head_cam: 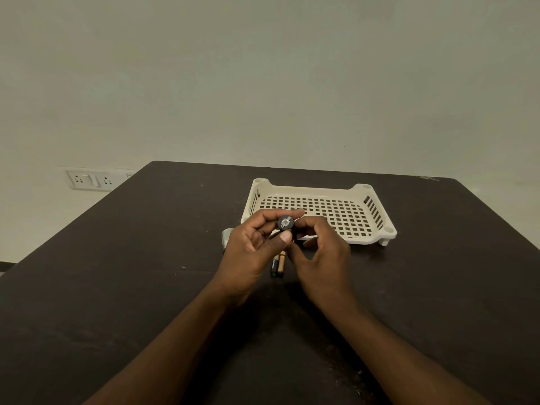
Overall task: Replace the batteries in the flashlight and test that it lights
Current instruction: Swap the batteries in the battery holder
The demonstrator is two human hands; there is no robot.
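Fingers of left hand (251, 244) pinch flashlight part (285, 223); right hand (320, 252) curls beside it; battery (273, 266) label unreadable.

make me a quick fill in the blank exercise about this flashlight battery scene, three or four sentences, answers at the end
1. The white basket on the dark table holds ____ items.
2. The round black flashlight part is pinched by the ____ hand.
3. The batteries lie on the table between the two ____.
4. The right hand is in front of the basket's ____ wall.

Missing words: no; left; hands; near
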